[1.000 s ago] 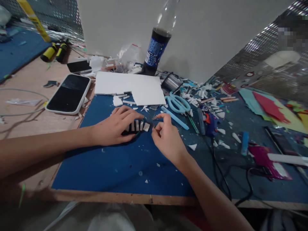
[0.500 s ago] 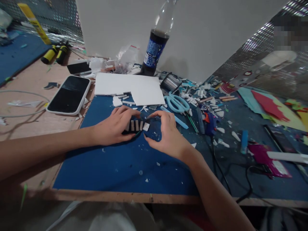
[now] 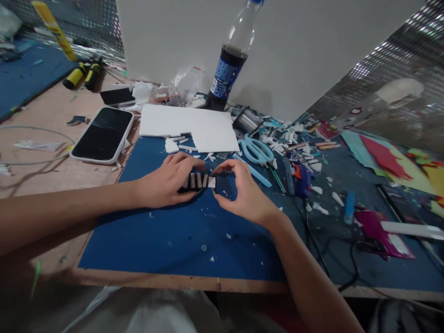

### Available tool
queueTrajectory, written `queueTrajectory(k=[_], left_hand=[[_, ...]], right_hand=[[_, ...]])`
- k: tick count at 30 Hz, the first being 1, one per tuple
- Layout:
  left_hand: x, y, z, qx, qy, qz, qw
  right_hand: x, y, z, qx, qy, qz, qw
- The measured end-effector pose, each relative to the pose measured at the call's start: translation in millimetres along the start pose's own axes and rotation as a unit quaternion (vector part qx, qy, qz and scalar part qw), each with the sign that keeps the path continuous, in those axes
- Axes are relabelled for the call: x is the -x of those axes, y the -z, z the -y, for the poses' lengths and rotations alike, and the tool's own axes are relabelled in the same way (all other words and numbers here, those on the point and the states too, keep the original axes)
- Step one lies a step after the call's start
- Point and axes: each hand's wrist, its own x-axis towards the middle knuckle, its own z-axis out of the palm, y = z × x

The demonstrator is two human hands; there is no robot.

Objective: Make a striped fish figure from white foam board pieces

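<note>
Because it looks light, flimsy, strip (image 3: 199, 181): hold edges.
Left hand (image 3: 164, 180): curled onto strip.
Right hand (image 3: 243, 190): half-open, contact unclear.

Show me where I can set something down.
The roomiest patch is the blue mat between left hand, right hand and front table edge, dotted with tiny scraps. A smaller one lies between the phone and left forearm. It's crowded behind the hands, with the white board, scissors and offcuts, and around the glue gun.
</note>
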Motion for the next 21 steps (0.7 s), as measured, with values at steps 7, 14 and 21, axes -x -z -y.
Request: queueTrajectory(k=[7,14,21], left_hand=[[0.6,-0.2,-1.8,-0.033,-0.028,-0.037,0.998],[3.2,0.5,-5.4,-0.106,-0.124,-0.053,0.985],[2.9,0.3,-6.2,-0.111,-0.117,-0.053,0.985]], right_hand=[[-0.7,-1.2,-1.6,0.003,0.000,-0.006,1.000],[0.6,-0.7,0.2,0.003,0.011,-0.014,1.000],[0.2,0.0,0.1,0.007,0.009,-0.014,1.000]])
